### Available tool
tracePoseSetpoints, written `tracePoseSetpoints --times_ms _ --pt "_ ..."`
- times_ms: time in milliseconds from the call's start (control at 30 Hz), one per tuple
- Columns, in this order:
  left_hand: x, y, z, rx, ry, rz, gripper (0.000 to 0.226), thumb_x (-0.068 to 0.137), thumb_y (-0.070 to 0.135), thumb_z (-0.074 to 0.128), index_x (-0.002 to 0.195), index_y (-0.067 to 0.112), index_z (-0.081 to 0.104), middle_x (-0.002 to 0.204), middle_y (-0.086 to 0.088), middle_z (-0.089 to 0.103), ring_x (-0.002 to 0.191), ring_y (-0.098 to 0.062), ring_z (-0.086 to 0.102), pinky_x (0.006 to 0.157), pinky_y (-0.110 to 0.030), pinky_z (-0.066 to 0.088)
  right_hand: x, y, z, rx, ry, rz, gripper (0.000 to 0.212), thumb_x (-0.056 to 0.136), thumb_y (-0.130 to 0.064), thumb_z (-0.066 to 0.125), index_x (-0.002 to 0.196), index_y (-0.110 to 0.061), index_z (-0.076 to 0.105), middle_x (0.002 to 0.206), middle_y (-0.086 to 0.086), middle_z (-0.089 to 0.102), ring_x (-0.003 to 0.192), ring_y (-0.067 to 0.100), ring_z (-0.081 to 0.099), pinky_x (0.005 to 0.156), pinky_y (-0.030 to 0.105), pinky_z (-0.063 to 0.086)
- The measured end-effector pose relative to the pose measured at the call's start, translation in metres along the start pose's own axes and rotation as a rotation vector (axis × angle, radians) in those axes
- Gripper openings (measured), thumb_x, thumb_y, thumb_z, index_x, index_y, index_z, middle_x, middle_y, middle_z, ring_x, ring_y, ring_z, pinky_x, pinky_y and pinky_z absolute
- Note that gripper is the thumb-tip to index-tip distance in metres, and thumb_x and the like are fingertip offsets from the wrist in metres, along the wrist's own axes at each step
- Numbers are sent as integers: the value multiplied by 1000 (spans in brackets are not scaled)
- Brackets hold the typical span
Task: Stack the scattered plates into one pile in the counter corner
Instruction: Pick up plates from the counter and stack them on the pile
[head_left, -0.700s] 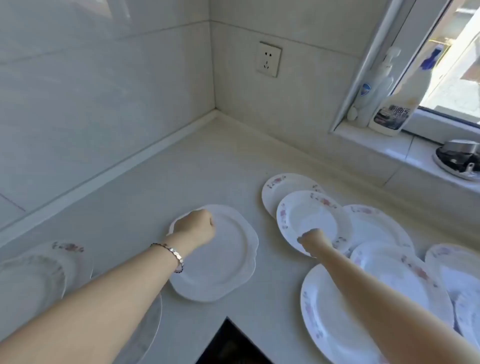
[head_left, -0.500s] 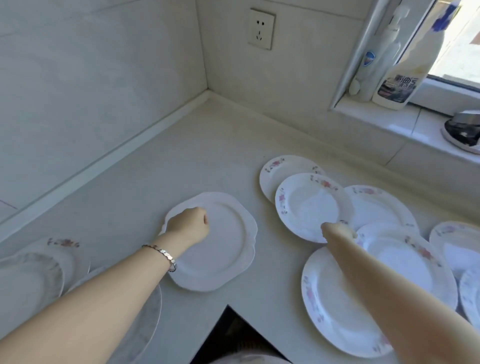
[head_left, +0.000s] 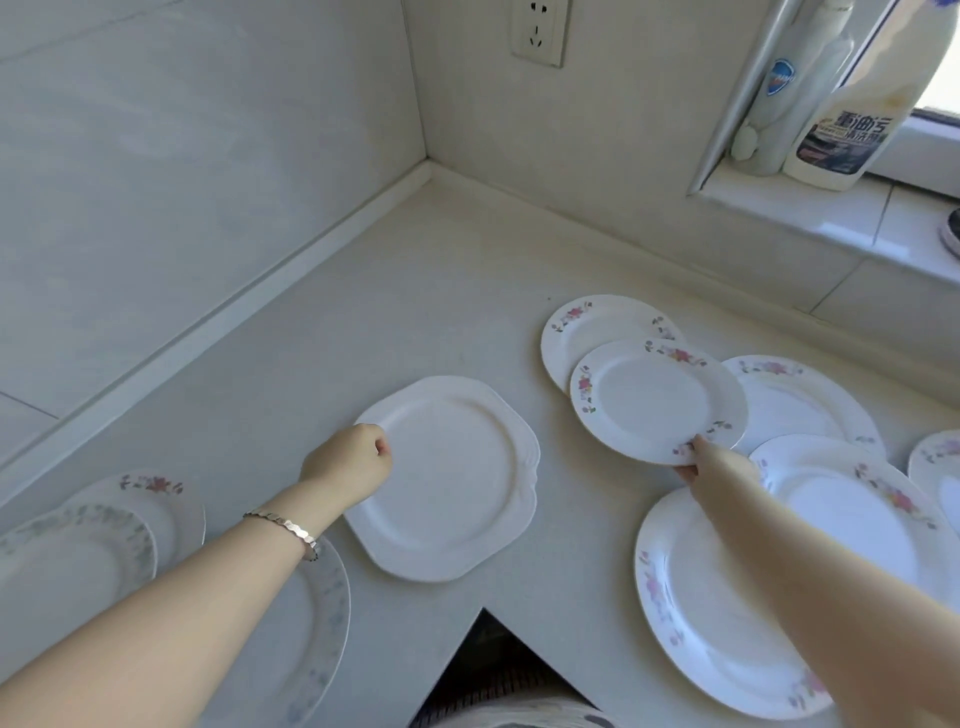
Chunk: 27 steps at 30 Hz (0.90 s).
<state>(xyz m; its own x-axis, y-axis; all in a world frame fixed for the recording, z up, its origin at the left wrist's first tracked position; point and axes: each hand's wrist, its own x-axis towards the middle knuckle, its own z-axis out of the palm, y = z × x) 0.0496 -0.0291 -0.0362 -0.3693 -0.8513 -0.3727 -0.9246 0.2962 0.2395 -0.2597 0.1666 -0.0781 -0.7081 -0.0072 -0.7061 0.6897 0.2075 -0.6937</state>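
Note:
A plain white scalloped plate (head_left: 452, 478) lies in the middle of the counter, and my left hand (head_left: 349, 462) grips its left rim with closed fingers. My right hand (head_left: 714, 465) pinches the near rim of a small flowered plate (head_left: 655, 400), which rests over another small flowered plate (head_left: 587, 325) and partly over a flowered plate (head_left: 800, 400) to its right. More flowered plates lie around my right arm: a large one (head_left: 701, 618) near the front edge and one (head_left: 852, 499) behind it. The counter corner (head_left: 434, 176) is bare.
At the left, three plates overlap under my left forearm: a pink-flowered one (head_left: 150, 493), a grey-patterned one (head_left: 67, 551) and another (head_left: 317, 623). A plate edge (head_left: 937, 467) shows at far right. Two bottles (head_left: 852, 114) stand on the window sill. The counter has a notch (head_left: 493, 670) at the front.
My right hand slid from the small flowered plate's left rim to its near right rim and took hold of it. My left hand stayed on the white plate. The camera has moved closer.

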Motion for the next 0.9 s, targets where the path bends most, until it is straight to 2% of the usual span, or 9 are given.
tracePoseSetpoints --times_ms 67,133,200,333,367,500,767,833,900 --pt "0 -8 1 -20 -1 -16 18 84 14 43 84 18 61 102 -3 67 93 -28 62 76 -28 45 -5 3 -2 109 6 15 41 88 -10 60 127 0 52 124 16 61 96 25 66 25 14 40" --pt "-2 -16 2 -41 3 -34 17 84 14 43 80 18 59 98 -4 67 91 -29 62 75 -28 46 -11 6 -4 167 -11 -15 32 85 -4 63 116 0 59 118 17 63 80 23 65 31 19 48" --pt "-6 -25 5 -54 11 -53 18 85 15 42 70 20 52 88 -5 63 84 -29 59 69 -27 42 -20 13 -6 152 -71 -37 8 85 -2 63 93 -3 61 102 15 64 68 18 60 35 19 51" --pt "-19 -49 12 -70 -5 -98 25 85 16 42 61 21 43 78 -1 55 83 -28 56 69 -26 39 -45 36 -2 68 -231 -13 8 85 -2 63 80 -5 57 54 5 67 53 15 64 39 18 53" --pt "-21 -57 12 -79 -11 -112 24 84 15 42 61 21 44 77 0 56 85 -28 58 70 -26 40 -52 43 2 34 -263 -3 13 86 -2 63 75 -7 56 49 3 66 50 14 64 40 18 53" --pt "-31 -83 10 -84 6 -183 23 82 11 41 63 21 47 72 2 56 84 -28 59 67 -26 40 -73 73 28 -130 -385 28 17 86 -4 63 71 -8 55 72 11 61 57 20 62 41 18 54" --pt "-44 -110 6 -98 48 -257 19 85 12 42 78 22 57 97 -3 68 91 -27 62 72 -26 43 -90 111 71 -285 -463 46 11 86 -5 63 76 -7 58 76 11 62 67 22 61 43 21 55" --pt "-46 -113 6 -111 50 -261 19 85 13 43 77 23 56 98 -3 68 92 -27 63 72 -25 44 -90 117 77 -316 -470 44 6 87 -7 63 84 -6 58 78 10 62 68 22 61 45 22 56" --pt "-47 -115 7 -130 58 -258 19 86 14 43 75 24 55 100 -3 69 93 -28 63 75 -27 46 -90 119 82 -386 -479 8 11 88 -11 62 96 -4 58 80 10 62 74 26 63 55 28 59"
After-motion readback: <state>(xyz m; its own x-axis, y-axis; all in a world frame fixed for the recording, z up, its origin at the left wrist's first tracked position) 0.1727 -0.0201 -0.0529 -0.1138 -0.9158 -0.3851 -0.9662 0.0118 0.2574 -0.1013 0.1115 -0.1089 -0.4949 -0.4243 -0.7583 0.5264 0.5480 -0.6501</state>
